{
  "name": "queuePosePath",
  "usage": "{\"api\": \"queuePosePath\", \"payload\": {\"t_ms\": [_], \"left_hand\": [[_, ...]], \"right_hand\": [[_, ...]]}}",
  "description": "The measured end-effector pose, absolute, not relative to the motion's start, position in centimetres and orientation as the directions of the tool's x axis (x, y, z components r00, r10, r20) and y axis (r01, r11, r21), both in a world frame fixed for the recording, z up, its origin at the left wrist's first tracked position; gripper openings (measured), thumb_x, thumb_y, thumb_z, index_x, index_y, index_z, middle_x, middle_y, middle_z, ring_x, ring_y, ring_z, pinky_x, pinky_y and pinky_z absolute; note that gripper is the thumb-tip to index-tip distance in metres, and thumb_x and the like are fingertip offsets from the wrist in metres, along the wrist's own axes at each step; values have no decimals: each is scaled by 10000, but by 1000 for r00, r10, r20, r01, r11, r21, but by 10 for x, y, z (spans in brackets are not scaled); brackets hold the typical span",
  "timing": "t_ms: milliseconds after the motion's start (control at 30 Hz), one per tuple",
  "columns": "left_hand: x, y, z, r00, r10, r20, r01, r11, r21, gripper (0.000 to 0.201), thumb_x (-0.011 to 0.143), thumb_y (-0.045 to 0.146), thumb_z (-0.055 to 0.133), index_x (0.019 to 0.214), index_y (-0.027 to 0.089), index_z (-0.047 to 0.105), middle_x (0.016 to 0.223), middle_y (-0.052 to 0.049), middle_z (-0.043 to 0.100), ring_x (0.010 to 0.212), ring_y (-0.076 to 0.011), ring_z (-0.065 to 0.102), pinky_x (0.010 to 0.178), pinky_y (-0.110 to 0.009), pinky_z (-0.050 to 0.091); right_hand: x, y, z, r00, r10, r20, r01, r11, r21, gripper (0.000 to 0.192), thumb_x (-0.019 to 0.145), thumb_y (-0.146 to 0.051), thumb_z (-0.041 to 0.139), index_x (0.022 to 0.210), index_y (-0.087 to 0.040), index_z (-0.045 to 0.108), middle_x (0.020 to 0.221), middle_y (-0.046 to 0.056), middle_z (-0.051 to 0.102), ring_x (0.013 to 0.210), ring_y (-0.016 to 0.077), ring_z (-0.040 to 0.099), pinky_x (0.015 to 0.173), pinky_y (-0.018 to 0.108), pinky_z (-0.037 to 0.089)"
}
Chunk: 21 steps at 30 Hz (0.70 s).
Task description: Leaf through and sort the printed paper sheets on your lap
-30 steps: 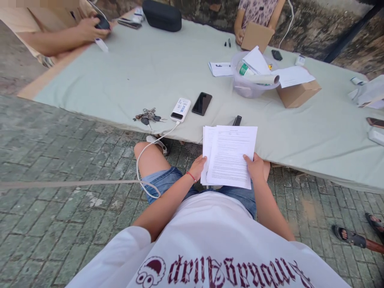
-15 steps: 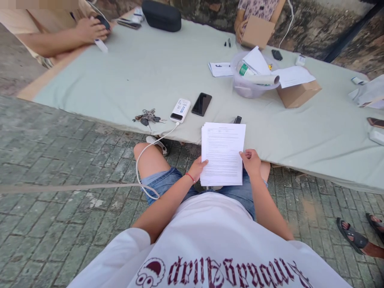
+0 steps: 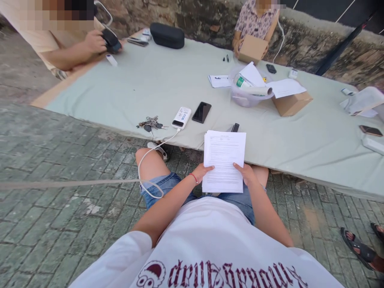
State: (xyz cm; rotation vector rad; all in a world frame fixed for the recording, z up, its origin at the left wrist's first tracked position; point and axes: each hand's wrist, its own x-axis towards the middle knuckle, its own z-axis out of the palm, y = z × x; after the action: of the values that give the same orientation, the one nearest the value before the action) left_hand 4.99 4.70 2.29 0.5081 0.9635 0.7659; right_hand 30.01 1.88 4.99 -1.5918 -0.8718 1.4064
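- A long desk [image 3: 150, 88] under a pale green cloth stands in front of the seated person; near its front edge lie a bunch of keys [image 3: 151, 124], a white power bank [image 3: 181, 117] and a black phone [image 3: 201, 112].
- A white cable [image 3: 150, 160] runs from the power bank down over the person's bare knee.
- Farther back stand a clear plastic tub [image 3: 246, 94] stuffed with papers and a cardboard box [image 3: 291, 104].
- A small black object [image 3: 235, 127] is half hidden behind the top of the sheets; what it is cannot be told.
- Two other people at the far side are cut off by the frame.
- The stack of paper sheets [image 3: 224, 158] is white, printed with fine text too small to read, and sits over the lap, just in front of the desk edge.
- The left hand [image 3: 202, 173] grips its lower left edge, thumb on top.
- The right hand [image 3: 246, 173] grips its lower right edge.
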Motion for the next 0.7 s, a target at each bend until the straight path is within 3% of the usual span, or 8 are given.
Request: {"api": "queuePosePath", "payload": {"t_ms": [67, 133, 300, 400, 467, 700], "left_hand": [[49, 54, 29, 328, 803, -497, -301, 588, 751, 640, 421, 337, 1010, 980, 114, 793, 1074, -177, 784, 1127, -372, 699, 1135, -581, 416], [48, 66, 40, 313, 838, -447, -264, 528, 807, 606, 413, 314, 1008, 948, 119, 800, 1041, -164, 792, 1115, -376, 703, 1135, -586, 418], [52, 115, 91, 302, 923, -238, -299, 329, 896, 528, 462, 192, 975, 953, 113, 797, 1054, -144, 792, 1156, -385, 685, 1115, -569, 460], [61, 145, 125, 277, 954, -114, -374, 216, 902, 556, 485, 108, 954, 1015, 95, 785, 1095, -145, 781, 1227, -386, 650, 1117, -529, 474], [64, 158, 141, 293, 954, -62, -403, 182, 897, 561, 503, 86, 942, 1040, 93, 777, 1114, -142, 775, 1247, -381, 639, 1110, -517, 483], [59, 168, 138, 380, 924, -32, -256, 138, 957, 546, 496, 117, 943, 1016, 100, 778, 1048, -132, 786, 1149, -373, 681, 1079, -526, 488]], "right_hand": [[296, 16, 55, 12, 862, -507, -149, -500, -853, 588, 613, -542, 908, 1056, -197, 734, 1114, 115, 782, 1040, 321, 738, 945, 517, 599], [296, 21, 62, 11, 886, -463, -204, -451, -869, 611, 599, -490, 931, 1100, -208, 726, 1225, 107, 750, 1135, 321, 709, 1019, 522, 568], [308, 62, 104, 178, 972, -152, -98, -136, -986, 567, 660, -457, 905, 1140, -218, 722, 1205, 81, 758, 1252, 306, 650, 1119, 515, 499], [314, 87, 135, 228, 972, 56, -12, 60, -998, 583, 686, -453, 888, 1188, -216, 709, 1146, 77, 772, 1277, 297, 631, 1144, 506, 478], [317, 97, 149, 234, 965, 122, 24, 119, -993, 616, 679, -443, 894, 1217, -216, 697, 1131, 79, 772, 1283, 295, 625, 1145, 495, 478], [335, 105, 140, 115, 991, 68, 18, 66, -998, 730, 581, -409, 947, 1239, -237, 681, 1170, 66, 759, 1235, 299, 641, 1143, 498, 464]]}}
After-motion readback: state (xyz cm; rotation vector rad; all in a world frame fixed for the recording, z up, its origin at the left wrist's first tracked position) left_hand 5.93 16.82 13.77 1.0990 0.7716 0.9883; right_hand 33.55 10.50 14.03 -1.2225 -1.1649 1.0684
